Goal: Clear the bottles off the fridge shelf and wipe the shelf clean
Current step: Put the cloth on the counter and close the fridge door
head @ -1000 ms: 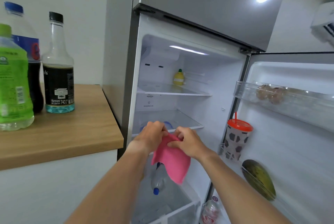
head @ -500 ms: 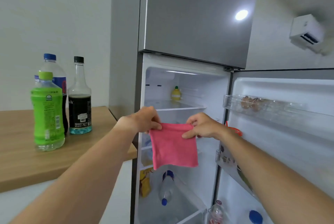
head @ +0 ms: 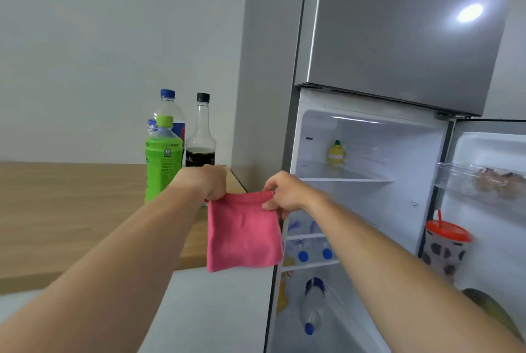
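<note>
Bottles (head: 182, 142) stand on counter (head: 71, 210); both hands pinch pink cloth (head: 242, 236).

Pink cloth (head: 243, 234); green bottle (head: 162, 160); cow-spotted cup (head: 445, 250), red lid (head: 447, 230).

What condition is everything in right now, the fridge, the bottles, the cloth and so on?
fridge door: open
freezer door: shut
pink cloth: folded, hanging, pinched at its top corners
left hand: gripping the cloth
right hand: gripping the cloth
green bottle: upright on counter, capped
dark sauce bottle: upright, capped, partly full
lidded cup: upright in door rack
</note>
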Demonstrator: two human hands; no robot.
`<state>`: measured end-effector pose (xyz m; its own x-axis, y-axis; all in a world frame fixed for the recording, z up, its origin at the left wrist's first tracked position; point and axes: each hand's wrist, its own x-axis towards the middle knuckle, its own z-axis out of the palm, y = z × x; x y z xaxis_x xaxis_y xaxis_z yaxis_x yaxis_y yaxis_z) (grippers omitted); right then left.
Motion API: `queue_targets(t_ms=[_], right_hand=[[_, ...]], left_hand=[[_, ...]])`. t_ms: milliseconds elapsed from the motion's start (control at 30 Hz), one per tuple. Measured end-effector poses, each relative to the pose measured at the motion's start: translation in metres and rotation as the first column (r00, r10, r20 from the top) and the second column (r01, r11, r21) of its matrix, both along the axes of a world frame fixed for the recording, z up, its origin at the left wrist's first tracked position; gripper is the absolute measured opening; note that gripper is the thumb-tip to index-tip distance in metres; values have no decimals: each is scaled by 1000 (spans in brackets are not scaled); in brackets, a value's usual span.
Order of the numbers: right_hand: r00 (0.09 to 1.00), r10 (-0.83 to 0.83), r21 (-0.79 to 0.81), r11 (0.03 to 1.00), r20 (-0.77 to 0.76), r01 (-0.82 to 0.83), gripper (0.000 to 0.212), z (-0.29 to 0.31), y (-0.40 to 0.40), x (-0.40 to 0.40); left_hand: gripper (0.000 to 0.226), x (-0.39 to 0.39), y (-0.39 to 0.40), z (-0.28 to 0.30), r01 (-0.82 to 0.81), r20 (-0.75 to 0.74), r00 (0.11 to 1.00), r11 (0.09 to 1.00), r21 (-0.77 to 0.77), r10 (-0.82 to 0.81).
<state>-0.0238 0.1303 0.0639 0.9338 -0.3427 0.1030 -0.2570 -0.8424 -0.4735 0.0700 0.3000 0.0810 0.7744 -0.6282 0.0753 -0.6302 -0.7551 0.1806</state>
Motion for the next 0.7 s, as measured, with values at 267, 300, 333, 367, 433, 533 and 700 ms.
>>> queue_targets(t_ms=[267,300,333,367,433,533,700], right_hand=[[999,-25,-196,980,29,31,16,-44,12,51],[999,-27,-210,977,41,35,17,-49,13,54],[998,-26,-238,971,56,38,18,-53,14,55],[997,-19,-272,962,79,39,20,-58,15,57],[988,10,-319,947,157,42,32,-64,18,58],[961,55,-342,939,271,43,46,-69,19,53],[948,147,-293,954,283,-61,39,-71,17,26]], left_hand=[[28,43,-1,-54,-3,23,1000,982,-189,7],[29,46,-3,-57,1,36,999,980,-197,6],[29,49,-4,-61,1,51,999,980,-201,9],[29,52,-5,-65,-1,70,997,979,-201,16],[28,54,-6,-71,-15,108,994,982,-186,36],[30,49,-10,-79,-29,169,984,991,-133,52],[37,23,-13,-84,-28,276,960,996,-80,49]])
